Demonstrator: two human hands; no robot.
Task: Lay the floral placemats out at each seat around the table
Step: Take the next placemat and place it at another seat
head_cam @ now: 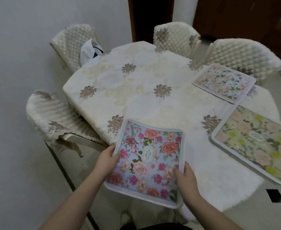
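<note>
A blue placemat with pink and orange flowers (146, 161) is held over the near edge of the table (136, 90). My left hand (107, 159) grips its left edge and my right hand (186, 178) grips its lower right side. A pale placemat with peach flowers (223, 83) lies flat at the far right. Nearer on the right, a placemat with yellow and peach flowers (256, 143) lies flat, reaching the table's edge.
The table wears a cream cloth with brown flower motifs. Quilted covered chairs stand at the near left (53, 117), far left (71, 42), back (174, 37) and far right (242, 53). A white bag (89, 50) rests on the far left chair. A wall runs along the left.
</note>
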